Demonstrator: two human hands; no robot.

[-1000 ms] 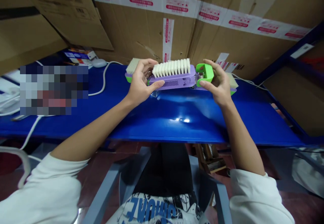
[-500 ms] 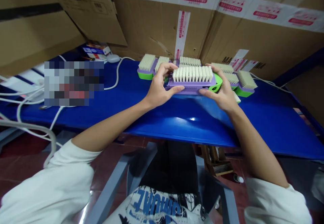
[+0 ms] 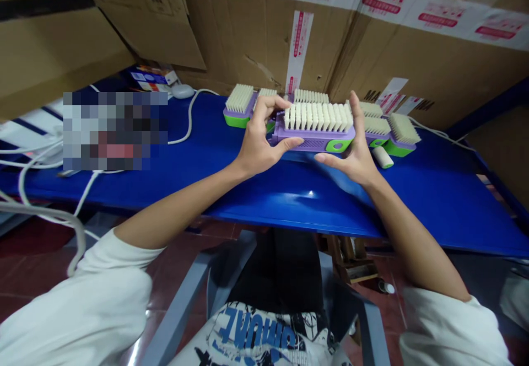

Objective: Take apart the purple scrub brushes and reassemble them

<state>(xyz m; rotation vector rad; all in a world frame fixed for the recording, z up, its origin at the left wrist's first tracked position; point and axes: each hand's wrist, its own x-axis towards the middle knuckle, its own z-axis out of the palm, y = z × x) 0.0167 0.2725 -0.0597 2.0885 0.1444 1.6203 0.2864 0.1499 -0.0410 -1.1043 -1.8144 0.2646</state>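
Raised over the blue table is a scrub brush [image 3: 318, 119] with cream bristles facing up, a purple body and a green piece at its right end. My left hand [image 3: 259, 141] grips its left end, thumb along the front and fingers behind. At the right end, my right hand [image 3: 359, 155] has its thumb and fingers spread, close against the brush; whether the palm touches it I cannot tell. The green piece sits flush with the body. Just right of this hand, a short white cylinder with a green end [image 3: 383, 157] lies on the table.
Several similar brushes stand bristles-up along the back, among them a left one [image 3: 239, 98] and a right one [image 3: 403, 129]. Cardboard [image 3: 256, 41] walls the back. White cables [image 3: 190, 118] and a blurred patch lie left. The blue table's front edge [image 3: 289, 224] is before me.
The green piece, swung out from the brush's right end before, now lies flush with the body. My right hand's fingers have straightened and its thumb has come off the brush.
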